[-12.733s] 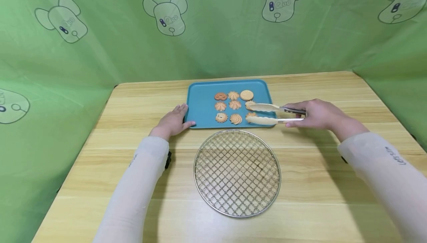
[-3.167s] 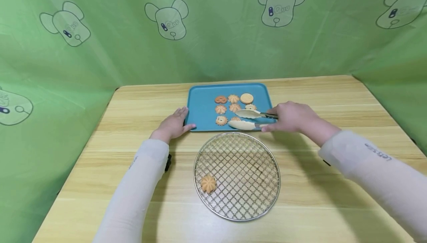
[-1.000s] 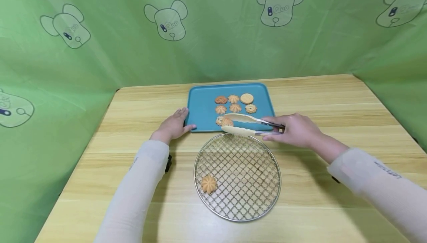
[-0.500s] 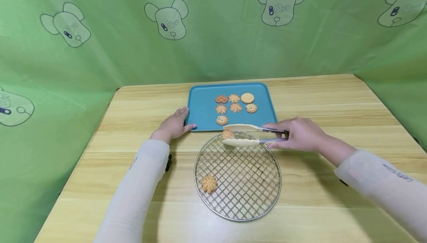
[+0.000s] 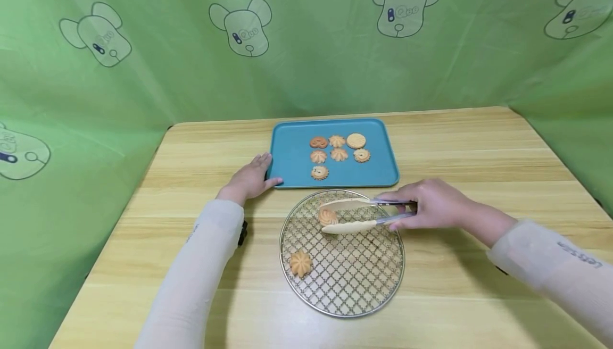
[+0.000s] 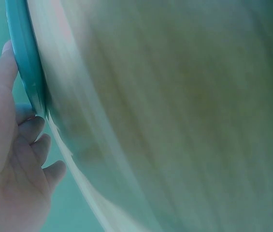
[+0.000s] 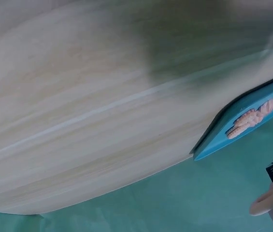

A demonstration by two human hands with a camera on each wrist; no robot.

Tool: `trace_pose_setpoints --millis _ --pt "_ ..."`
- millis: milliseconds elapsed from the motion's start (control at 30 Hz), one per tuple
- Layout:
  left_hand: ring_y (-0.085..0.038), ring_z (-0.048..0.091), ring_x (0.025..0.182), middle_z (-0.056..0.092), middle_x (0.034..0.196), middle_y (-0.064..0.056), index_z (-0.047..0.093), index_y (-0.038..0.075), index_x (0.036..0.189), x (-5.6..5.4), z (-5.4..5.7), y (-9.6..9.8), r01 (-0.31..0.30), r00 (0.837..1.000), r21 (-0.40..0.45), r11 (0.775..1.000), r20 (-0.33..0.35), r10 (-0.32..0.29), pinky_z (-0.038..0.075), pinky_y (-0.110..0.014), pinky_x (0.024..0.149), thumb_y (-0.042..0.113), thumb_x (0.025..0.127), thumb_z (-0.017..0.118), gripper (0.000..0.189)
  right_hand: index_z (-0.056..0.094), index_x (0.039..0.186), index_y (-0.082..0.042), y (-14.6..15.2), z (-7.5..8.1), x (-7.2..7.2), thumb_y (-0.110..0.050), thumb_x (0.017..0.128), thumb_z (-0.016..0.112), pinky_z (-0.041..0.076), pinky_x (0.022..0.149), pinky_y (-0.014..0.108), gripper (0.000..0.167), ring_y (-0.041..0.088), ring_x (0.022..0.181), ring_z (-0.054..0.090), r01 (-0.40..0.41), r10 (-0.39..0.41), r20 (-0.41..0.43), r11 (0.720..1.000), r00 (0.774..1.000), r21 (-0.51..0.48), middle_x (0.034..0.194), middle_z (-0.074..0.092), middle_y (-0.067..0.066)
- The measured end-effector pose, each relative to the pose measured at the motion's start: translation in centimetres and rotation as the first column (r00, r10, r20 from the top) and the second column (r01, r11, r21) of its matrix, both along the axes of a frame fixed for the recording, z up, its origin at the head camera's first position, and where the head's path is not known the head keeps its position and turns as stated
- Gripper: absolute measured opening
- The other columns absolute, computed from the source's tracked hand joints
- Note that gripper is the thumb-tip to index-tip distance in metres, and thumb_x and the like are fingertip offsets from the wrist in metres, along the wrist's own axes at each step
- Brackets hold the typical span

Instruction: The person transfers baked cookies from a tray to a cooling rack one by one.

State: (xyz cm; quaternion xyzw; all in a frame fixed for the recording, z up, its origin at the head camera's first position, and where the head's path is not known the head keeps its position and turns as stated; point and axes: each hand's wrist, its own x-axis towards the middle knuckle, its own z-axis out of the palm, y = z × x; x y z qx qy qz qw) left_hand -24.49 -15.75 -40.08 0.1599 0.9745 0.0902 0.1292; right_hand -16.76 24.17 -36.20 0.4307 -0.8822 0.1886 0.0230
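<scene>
Cookie (image 5: 328, 217) between tips of tongs (image 5: 354, 226), over rack (image 5: 354, 277), left of R hand (image 5: 433, 204) gripping them; L hand (image 5: 250, 180) spread against tray (image 5: 291, 157). Prob. light, stiff, crumbly; best pinched gently by sides, w/o hard squeeze.

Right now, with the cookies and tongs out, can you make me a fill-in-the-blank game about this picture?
1. The right hand holds a pair of ____.
2. The blue tray has ____ cookies on it.
3. The hand touching the tray's edge is the person's ____ hand.
4. The wire rack is not square but ____.

Missing words: tongs; seven; left; round.
</scene>
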Motion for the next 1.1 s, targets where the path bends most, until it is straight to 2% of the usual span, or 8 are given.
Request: trace_pose_setpoints --millis 400,867,1000,1100 --pt "-0.027 0.005 0.144 0.006 0.158 -0.010 0.011 0.003 0.152 -0.1 0.0 0.0 0.000 1.000 0.005 1.000 -0.003 0.000 0.010 -0.039 0.116 0.056 0.096 0.041 0.083 0.067 0.121 -0.016 -0.3 -0.6 1.0 -0.044 0.071 0.081 0.036 0.044 0.013 0.059 -0.007 0.051 0.036 -0.133 0.133 0.004 0.991 0.991 -0.001 0.067 0.046 -0.024" --pt "-0.027 0.005 0.144 0.006 0.158 -0.010 0.010 0.004 0.152 -0.1 0.0 -0.1 -0.005 1.000 0.001 1.000 0.006 0.005 0.010 -0.039 0.116 0.057 0.096 0.040 0.083 0.068 0.121 -0.015 -1.2 -0.5 1.9 -0.048 0.072 0.079 0.035 0.045 0.010 0.060 -0.009 0.053 0.038 -0.221 0.220 0.051 0.975 0.974 0.007 0.070 0.049 -0.024" --pt "-0.027 0.005 0.144 0.005 0.158 -0.009 0.010 0.004 0.152 -0.2 -0.1 -0.1 -0.004 1.000 -0.002 1.000 0.004 0.004 0.010 -0.038 0.116 0.057 0.096 0.040 0.083 0.068 0.120 -0.013 -1.3 -0.6 1.9 -0.048 0.072 0.079 0.041 0.050 0.010 0.060 -0.009 0.058 0.045 -0.252 0.252 0.047 0.968 0.967 0.000 0.082 0.064 -0.016" --pt "-0.027 0.005 0.144 0.006 0.158 -0.010 0.010 0.004 0.152 -0.2 -0.2 -0.1 -0.003 1.000 -0.002 1.000 0.000 0.003 0.011 -0.039 0.116 0.057 0.096 0.040 0.083 0.068 0.119 -0.012 -1.3 -0.6 2.0 -0.048 0.073 0.079 0.047 0.056 0.013 0.060 -0.007 0.064 0.051 -0.276 0.275 0.039 0.961 0.961 0.008 0.094 0.070 -0.009"
